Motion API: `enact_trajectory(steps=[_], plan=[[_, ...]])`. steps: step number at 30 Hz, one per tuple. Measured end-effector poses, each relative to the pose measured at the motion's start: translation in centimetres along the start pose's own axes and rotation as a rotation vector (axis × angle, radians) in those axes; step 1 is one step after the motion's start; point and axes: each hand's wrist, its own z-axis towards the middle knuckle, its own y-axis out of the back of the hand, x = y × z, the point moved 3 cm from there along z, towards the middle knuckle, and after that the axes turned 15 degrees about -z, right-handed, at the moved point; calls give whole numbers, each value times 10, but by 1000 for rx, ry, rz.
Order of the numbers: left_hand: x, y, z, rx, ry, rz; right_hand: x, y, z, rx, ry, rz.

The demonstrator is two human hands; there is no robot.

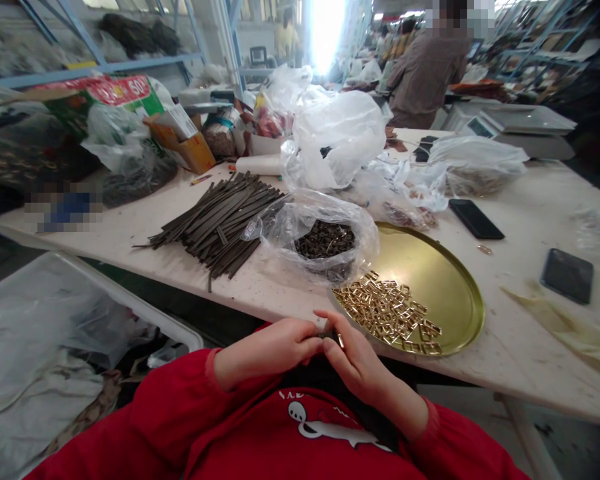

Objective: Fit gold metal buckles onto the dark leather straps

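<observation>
Blue shelving (pixel 145 63) and a glaring light (pixel 325 37) rise behind the pale table (pixel 260 290), where gold buckles (pixel 385 310) heap on a brassy tray (pixel 430 267); a red-and-green box (pixel 125 91) reads "50". Before its edge, the right hand (pixel 357 363) curls its fingers on one gold piece (pixel 341 341); the left hand (pixel 277 343) bends close, its hold unclear.

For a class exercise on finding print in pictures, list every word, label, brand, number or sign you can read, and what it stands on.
"50": on the red and green packaging; its other lettering is too blurred to read.
Red top: white letters, partly hidden, unreadable.
White packet: print too small.
Scale display: too small to read.
</observation>
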Motion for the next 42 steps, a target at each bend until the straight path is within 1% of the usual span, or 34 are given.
enact_trajectory(steps=[4, 7, 11, 17, 19, 21, 23, 24, 25, 26, 27, 29, 31, 32, 33, 35, 38, 40, 42], plan=[[4, 12, -7, -81, 23, 77, -5, 3, 4, -61, -151, 165], [5, 16, -11, -73, 21, 28, -10, 1, 6, -64, -218, 246], [7, 15, -10, -59, 35, -48, -16, -2, 7, -49, -284, 389], [9, 8, -4, -24, 93, -234, -14, -2, 11, 42, -404, 757], [6, 7, -2, -29, 63, -256, -14, -3, 12, 68, -449, 932], [1, 6, -1, -47, 16, -245, -14, -7, 11, 136, -483, 1106], [-3, 6, 0, -53, -9, -225, -14, -10, 9, 221, -502, 1178], [-3, 6, 0, -56, -5, -218, -14, -10, 9, 232, -497, 1152], [-3, 7, 0, -64, 10, -211, -14, -9, 8, 207, -470, 1072], [-2, 7, 0, -77, 30, -199, -14, -5, 9, 149, -412, 933], [0, 8, 0, -93, 51, -188, -12, 0, 10, 80, -321, 743], [3, 8, -1, -108, 68, -180, -3, 11, 13, -10, -61, 307], [4, 7, -2, -92, 44, -215, 8, 17, 15, -15, 190, -56], [3, 6, -4, -91, 33, -242, 12, 18, 16, -11, 275, -179], [3, 5, -5, -102, 29, -265, 15, 19, 15, -15, 329, -267], [1, 3, -10, -141, 40, -295, 18, 18, 14, -39, 374, -379], [2, -1, -20, -169, 68, -303, 22, 13, 9, -34, 425, -451], [6, 1, -27, -155, 84, -248, 23, 8, 7, -9, 458, -471], [12, 11, -31, -150, 69, -109, 18, 5, 11, 10, 428, -491]])
